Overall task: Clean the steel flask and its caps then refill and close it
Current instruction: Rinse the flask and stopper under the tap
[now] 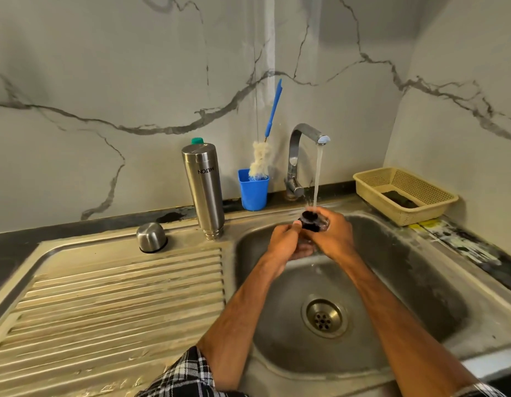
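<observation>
- The left hand (286, 239) and right hand (333, 233) are meeting under running water. Both are curling around a small black inner cap (308, 220), the right cupping its far side and the left pinching its near rim.
- The stream (317, 179) from the tap (293, 156) is landing on the cap's top, above the back edge of the sink basin (397, 270).
- Rinsing well likely means turning the cap so water is reaching its threads and hollow. A firm grip seems wise too, since wet plastic could be slipping towards the drain (324, 318).
- The steel flask (204, 190) is standing mouth-down at the back right corner of the drainboard (119, 296), with the steel outer cap (151, 237) to its left.
- A brush (260, 161) is resting in a blue cup (253, 189) between flask and tap.
</observation>
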{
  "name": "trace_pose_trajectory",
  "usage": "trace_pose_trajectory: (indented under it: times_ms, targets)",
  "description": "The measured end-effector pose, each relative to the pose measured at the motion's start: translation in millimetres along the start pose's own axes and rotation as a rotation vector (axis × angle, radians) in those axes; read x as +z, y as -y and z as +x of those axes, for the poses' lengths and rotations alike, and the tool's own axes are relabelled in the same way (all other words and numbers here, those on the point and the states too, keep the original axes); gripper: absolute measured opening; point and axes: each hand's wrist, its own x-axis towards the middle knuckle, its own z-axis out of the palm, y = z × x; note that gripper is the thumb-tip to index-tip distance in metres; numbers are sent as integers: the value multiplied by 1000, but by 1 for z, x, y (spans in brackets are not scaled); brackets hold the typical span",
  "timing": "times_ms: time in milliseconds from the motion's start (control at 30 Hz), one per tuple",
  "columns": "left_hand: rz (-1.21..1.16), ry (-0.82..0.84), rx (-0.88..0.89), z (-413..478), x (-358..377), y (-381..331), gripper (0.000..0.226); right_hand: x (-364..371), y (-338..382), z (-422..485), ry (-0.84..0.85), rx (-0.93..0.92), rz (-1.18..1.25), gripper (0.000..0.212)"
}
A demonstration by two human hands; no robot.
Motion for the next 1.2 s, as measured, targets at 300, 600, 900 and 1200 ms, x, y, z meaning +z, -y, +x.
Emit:
trace_pose_trajectory:
  times_ms: [300,600,900,1200]
  targets:
    - [-148,-37,75,5,3,-1,21,-16,-4,9,194,17,81,44]
    - [98,-77,226,2,7,0,28,-18,-12,9,136,201,222,31]
    - [71,-65,208,4,10,1,43,-22,-10,11,71,151,273,39]
    - [127,-76,297,5,2,-1,41,-19,-11,15,105,298,563,32]
